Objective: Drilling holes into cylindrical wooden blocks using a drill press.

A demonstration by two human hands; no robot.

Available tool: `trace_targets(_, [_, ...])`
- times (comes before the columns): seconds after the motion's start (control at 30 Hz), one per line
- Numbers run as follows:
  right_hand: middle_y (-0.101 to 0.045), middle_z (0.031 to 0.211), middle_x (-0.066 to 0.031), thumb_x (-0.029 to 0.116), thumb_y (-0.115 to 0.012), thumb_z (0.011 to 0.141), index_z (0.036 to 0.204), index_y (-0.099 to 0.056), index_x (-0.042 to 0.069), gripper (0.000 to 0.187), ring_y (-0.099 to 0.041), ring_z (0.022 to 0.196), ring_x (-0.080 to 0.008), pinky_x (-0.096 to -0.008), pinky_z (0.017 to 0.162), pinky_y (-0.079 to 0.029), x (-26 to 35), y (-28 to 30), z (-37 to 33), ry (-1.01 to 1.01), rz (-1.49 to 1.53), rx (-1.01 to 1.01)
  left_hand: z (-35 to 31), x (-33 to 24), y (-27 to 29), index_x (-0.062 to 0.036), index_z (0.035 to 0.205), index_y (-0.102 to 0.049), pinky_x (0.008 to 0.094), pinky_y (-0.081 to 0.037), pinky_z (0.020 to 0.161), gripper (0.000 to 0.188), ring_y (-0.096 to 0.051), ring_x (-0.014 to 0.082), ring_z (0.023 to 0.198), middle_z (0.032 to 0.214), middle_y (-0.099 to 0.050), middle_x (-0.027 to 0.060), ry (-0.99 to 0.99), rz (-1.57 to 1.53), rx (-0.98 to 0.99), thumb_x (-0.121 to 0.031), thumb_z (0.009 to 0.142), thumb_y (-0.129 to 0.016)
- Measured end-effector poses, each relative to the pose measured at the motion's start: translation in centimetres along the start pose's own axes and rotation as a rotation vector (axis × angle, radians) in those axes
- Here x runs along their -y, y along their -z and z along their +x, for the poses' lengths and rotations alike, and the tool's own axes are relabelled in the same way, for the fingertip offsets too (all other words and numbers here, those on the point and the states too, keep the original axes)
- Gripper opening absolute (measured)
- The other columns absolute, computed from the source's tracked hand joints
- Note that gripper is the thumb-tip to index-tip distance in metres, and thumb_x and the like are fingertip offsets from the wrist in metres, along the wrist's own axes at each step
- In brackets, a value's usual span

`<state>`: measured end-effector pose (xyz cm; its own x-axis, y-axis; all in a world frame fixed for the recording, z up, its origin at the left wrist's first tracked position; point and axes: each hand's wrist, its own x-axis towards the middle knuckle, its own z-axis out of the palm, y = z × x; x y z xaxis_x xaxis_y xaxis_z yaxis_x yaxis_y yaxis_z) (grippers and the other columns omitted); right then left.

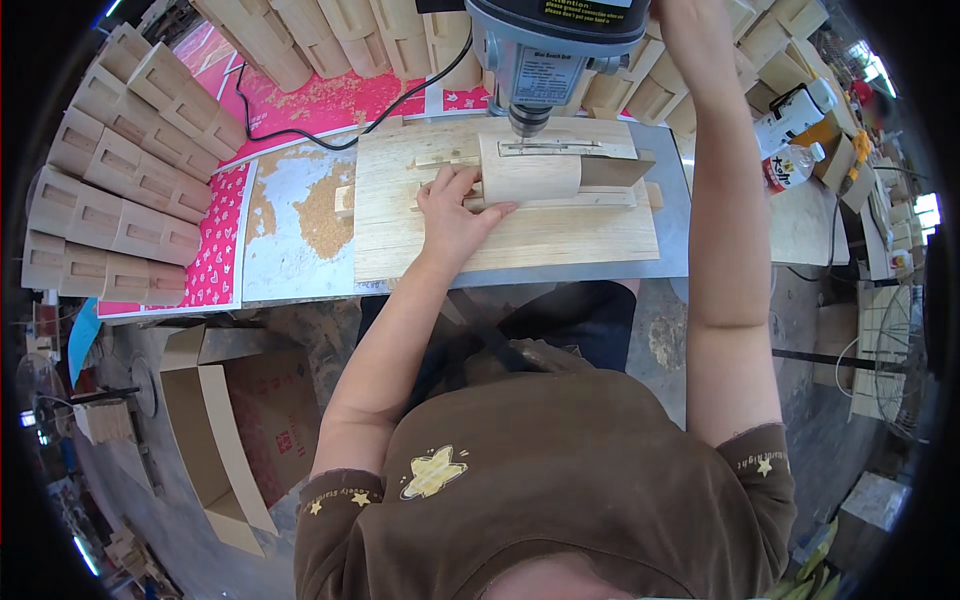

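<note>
Filling the upper part of the view, a worktable (285,288) carries rows of pale wooden pieces (120,215) along its left and far sides. A grey bench drill (545,65) rises over a flat wooden board (400,245). On that board, directly beneath the drill, lies a rounded wooden workpiece (530,178). The left hand (455,212) pinches its near left corner between bent fingers and thumb. The right hand (690,28) reaches up beside the drill, cut off by the upper edge, so its grip cannot be told. Smallest, the chuck (528,121) points down at the workpiece.
</note>
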<state>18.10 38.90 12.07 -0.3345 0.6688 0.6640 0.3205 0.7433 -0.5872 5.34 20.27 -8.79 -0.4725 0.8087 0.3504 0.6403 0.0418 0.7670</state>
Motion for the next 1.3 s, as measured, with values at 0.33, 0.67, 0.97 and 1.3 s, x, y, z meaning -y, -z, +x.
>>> trace_targets(0.33, [-0.059,0.095,-0.0057,0.014,-0.066,0.076,0.103,-0.058,0.010,0.028,-0.052,0.097,-0.0270,-0.0388,0.085,-0.036,-7.7,-0.3,-15.3,0.055,-0.337,0.556,-0.3,1.2,4.1,-0.0007,0.093,-0.064,0.0250,-0.049,0.062,0.037,-0.060,0.0194,0.074,0.088,-0.060,0.0076,-0.106,-0.073,-0.021,-0.011,0.061,-0.079])
trace_targets(0.67, [-0.058,0.091,-0.0054,0.015,-0.067,0.074,0.100,-0.058,0.008,0.028,-0.052,0.089,-0.0264,-0.0388,0.081,-0.037,-5.6,0.3,-16.9,0.146,-0.241,0.579,-3.0,0.9,15.4,0.0002,0.071,-0.063,0.0190,-0.036,0.047,0.023,-0.049,0.0057,0.050,0.059,-0.056,0.0011,0.549,-0.525,-0.086,-0.019,0.074,-0.075])
trace_targets(0.97, [-0.057,0.090,-0.0089,0.012,-0.067,0.072,0.097,-0.058,0.005,0.027,-0.051,0.089,-0.0291,-0.0382,0.078,-0.040,-4.5,0.5,-17.8,0.137,-0.159,0.559,-2.9,-0.1,12.5,-0.0012,0.064,-0.059,0.0204,-0.034,0.042,0.035,-0.044,0.0069,0.043,0.055,-0.054,0.0031,0.752,-0.587,-0.009,-0.031,0.072,-0.076])
trace_targets(1.3, [-0.057,0.090,-0.0096,0.009,-0.067,0.072,0.096,-0.057,0.004,0.026,-0.050,0.091,-0.0296,-0.0377,0.079,-0.041,-4.7,1.1,-17.7,0.108,-0.129,0.575,-2.4,-0.7,12.6,0.0020,0.072,-0.060,0.0192,-0.037,0.042,0.037,-0.046,0.0068,0.043,0.059,-0.057,0.0052,0.785,-0.580,0.179,-0.032,0.074,-0.074])
